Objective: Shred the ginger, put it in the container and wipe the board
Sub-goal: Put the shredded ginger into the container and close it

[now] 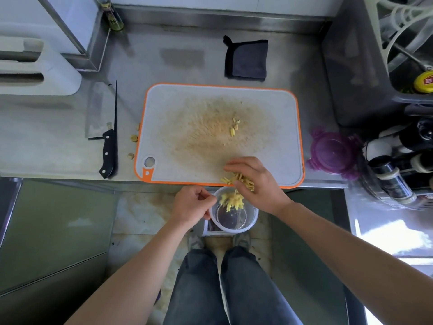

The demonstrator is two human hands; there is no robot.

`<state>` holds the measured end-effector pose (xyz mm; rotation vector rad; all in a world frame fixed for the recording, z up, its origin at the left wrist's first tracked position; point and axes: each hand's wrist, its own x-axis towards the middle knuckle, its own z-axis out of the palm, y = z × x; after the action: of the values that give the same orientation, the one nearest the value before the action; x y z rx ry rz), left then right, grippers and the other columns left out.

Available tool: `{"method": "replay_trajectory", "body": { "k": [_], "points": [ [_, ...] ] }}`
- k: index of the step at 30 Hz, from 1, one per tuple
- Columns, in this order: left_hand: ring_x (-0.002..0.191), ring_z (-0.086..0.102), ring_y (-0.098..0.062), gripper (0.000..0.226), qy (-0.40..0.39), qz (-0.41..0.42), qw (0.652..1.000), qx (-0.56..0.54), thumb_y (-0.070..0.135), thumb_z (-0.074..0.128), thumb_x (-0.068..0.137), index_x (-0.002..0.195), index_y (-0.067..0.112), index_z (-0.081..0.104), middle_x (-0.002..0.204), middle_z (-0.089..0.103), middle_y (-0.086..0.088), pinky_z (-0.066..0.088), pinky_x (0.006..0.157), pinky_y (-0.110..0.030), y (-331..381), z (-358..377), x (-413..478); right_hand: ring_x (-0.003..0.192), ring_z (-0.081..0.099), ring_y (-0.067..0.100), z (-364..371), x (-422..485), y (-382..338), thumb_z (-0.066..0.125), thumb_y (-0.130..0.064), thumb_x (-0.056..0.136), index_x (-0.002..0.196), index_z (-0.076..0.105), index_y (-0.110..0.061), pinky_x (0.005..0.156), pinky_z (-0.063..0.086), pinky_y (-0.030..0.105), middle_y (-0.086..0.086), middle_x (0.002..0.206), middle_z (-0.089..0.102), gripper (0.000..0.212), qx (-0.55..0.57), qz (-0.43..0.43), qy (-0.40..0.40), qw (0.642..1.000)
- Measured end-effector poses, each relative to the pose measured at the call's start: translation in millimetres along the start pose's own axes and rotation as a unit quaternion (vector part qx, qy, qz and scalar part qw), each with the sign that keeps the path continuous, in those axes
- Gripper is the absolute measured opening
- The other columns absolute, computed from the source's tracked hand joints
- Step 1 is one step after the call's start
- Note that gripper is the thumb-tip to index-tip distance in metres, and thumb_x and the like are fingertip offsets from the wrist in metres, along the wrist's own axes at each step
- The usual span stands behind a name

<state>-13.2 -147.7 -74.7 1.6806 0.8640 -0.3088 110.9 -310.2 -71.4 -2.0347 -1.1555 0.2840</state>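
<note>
Ginger shreds (235, 179) in right grip (255, 184), above container (255, 213)

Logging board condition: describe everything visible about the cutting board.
The cutting board is a pale grey, plastic-looking rectangle with an orange rim and a hole at its near left corner. It lies flat on the steel counter, stained brown mid-board, a few ginger shreds there; the right hand cups more at its near edge.

board (178, 109) 1 | knife (103, 123) 1 | cloth (246, 58) 1 (folded) | container (252, 220) 1
</note>
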Motion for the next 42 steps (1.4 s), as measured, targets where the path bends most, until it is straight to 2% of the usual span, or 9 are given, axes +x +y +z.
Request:
{"method": "replay_trajectory", "body": {
  "k": [11,15,19,21,27,30,33,38,42],
  "points": [
    [0.050,0.065,-0.018,0.007,0.012,0.000,1.000,-0.003,0.009,0.066,0.079,0.073,0.006,0.068,0.060,0.066,-0.005,0.056,0.056,-0.032,0,-1,-2,0.099,0.058,0.017,-4,-10,-1,0.059,0.000,0.087,0.112,0.068,-0.008,0.089,0.047,0.031,-0.001,0.104,0.068,0.028,0.017,-0.018,-0.032,0.999],
    [0.049,0.064,-0.017,0.008,0.014,0.001,1.000,-0.004,0.008,0.065,0.078,0.071,0.005,0.068,0.057,0.065,-0.002,0.057,0.056,-0.032,1,0,-2,0.114,0.053,0.016,-11,4,8,0.054,-0.006,0.086,0.117,0.066,-0.012,0.098,0.043,0.039,-0.003,0.120,0.065,0.034,-0.001,0.029,0.016,0.999],
    [0.049,0.064,-0.018,0.008,0.015,0.005,1.000,0.001,0.009,0.066,0.079,0.071,0.005,0.068,0.058,0.066,-0.004,0.056,0.054,-0.031,2,1,-4,0.138,0.036,0.019,-3,-9,9,0.049,-0.016,0.092,0.132,0.056,-0.012,0.115,0.026,0.048,0.001,0.140,0.052,0.041,-0.028,0.036,-0.047,0.998],
    [0.049,0.064,-0.018,0.008,0.015,0.005,1.000,-0.001,0.009,0.067,0.079,0.072,0.005,0.068,0.059,0.066,-0.004,0.056,0.054,-0.031,2,1,-3,0.143,0.028,0.017,2,-26,0,0.052,-0.014,0.094,0.137,0.050,-0.011,0.119,0.017,0.046,0.002,0.146,0.044,0.043,-0.019,0.017,-0.084,0.996],
    [0.048,0.063,-0.018,0.009,0.015,0.011,1.000,-0.003,0.008,0.067,0.079,0.072,0.002,0.068,0.060,0.066,-0.008,0.053,0.049,-0.025,2,2,-3,0.141,0.031,0.017,-9,-16,1,0.050,-0.011,0.094,0.140,0.045,-0.009,0.116,0.027,0.037,0.005,0.149,0.038,0.047,0.016,0.048,-0.037,0.998],
    [0.049,0.064,-0.019,0.008,0.015,0.006,1.000,-0.007,0.008,0.066,0.079,0.072,0.003,0.068,0.060,0.066,-0.009,0.054,0.051,-0.027,0,2,-2,0.146,0.017,0.020,-3,-17,3,0.047,-0.019,0.097,0.146,0.035,-0.008,0.120,0.013,0.046,0.005,0.155,0.029,0.051,-0.025,0.037,-0.083,0.996],
    [0.050,0.065,-0.020,0.008,0.014,0.004,1.000,-0.010,0.009,0.066,0.078,0.073,0.004,0.068,0.061,0.067,-0.010,0.057,0.056,-0.033,-1,2,-1,0.145,0.021,0.016,5,-29,-7,0.049,-0.018,0.097,0.144,0.039,-0.009,0.121,0.013,0.040,0.004,0.153,0.033,0.049,-0.008,0.008,-0.123,0.992],
    [0.049,0.064,-0.019,0.009,0.016,0.007,1.000,-0.007,0.010,0.065,0.077,0.071,0.004,0.068,0.057,0.065,-0.006,0.056,0.058,-0.034,-1,2,-1,0.138,0.034,0.020,-5,25,7,0.051,-0.013,0.093,0.138,0.047,-0.006,0.115,0.021,0.021,0.010,0.148,0.041,0.046,-0.011,0.031,-0.033,0.999],
    [0.050,0.065,-0.020,0.010,0.018,0.014,1.000,0.001,0.011,0.066,0.078,0.070,0.006,0.068,0.056,0.064,-0.003,0.056,0.059,-0.035,0,1,-3,0.143,0.021,0.022,-7,77,34,0.047,-0.021,0.095,0.146,0.036,-0.015,0.119,0.017,0.033,0.006,0.156,0.025,0.053,-0.043,0.114,-0.016,0.992]
  ]
}}
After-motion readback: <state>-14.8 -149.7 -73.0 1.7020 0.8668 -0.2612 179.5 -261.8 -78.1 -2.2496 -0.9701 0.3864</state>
